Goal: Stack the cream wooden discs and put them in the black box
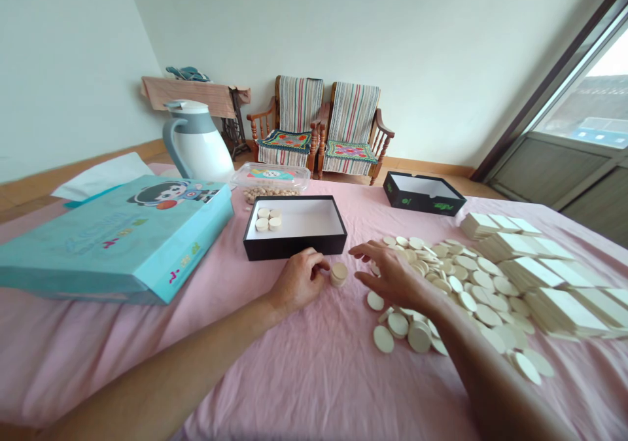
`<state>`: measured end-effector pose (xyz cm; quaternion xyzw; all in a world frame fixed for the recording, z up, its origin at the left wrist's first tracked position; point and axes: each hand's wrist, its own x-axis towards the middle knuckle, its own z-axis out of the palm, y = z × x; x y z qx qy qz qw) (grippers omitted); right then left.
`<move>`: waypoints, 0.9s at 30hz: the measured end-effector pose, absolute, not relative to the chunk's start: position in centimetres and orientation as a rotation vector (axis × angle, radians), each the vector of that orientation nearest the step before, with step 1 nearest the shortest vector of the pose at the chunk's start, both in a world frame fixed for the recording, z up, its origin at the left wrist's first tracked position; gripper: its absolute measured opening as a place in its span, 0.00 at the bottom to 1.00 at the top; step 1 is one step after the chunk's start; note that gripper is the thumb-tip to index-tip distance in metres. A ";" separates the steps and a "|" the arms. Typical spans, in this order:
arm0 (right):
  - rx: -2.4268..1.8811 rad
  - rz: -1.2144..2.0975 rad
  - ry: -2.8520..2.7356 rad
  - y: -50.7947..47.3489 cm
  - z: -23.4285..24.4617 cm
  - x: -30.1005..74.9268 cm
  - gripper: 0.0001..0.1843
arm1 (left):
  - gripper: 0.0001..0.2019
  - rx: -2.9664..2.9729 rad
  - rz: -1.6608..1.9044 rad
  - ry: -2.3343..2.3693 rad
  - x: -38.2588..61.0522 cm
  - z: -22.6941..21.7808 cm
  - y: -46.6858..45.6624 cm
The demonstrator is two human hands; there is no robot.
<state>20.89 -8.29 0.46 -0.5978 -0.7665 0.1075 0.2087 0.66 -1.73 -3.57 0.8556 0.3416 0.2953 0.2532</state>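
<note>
A short stack of round wooden discs (339, 274) stands on the pink cloth, just in front of a black box with a white inside (309, 222). My left hand (300, 279) is beside the stack on its left, fingers curled, with the fingertips close to it. Whether they touch the stack or hold anything is hidden. To the right of the stack, my right hand (385, 267) has its fingers apart and nothing between them. It hovers at the left edge of a loose heap of wooden discs (466, 277). Several short disc stacks (269, 220) occupy the box's left end.
Stacked pale rectangular wooden pieces (549, 271) fill the right side. Another black box (424, 194) sits at the far right. On the left are a light blue gift box (122, 238) and a white jug (199, 143). A clear plastic tub (269, 180) holds small wooden pieces.
</note>
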 end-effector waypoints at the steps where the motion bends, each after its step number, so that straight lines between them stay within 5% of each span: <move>1: -1.726 0.264 -2.145 -8.3 0.8 21.8 0.18 | 0.14 2.321 0.802 0.936 0.7 -3.6 -1.7; 13: -1.870 0.164 -2.342 -7.9 0.4 25.1 0.17 | 0.14 2.285 0.757 0.835 0.7 -2.4 -2.5; 22: -1.757 0.177 -2.446 -8.1 1.0 24.3 0.27 | 0.15 2.265 0.765 0.807 0.7 -2.8 -2.6; 27: -1.753 0.185 -2.472 -7.9 0.8 24.4 0.21 | 0.12 2.267 0.746 0.832 0.9 -2.9 -2.6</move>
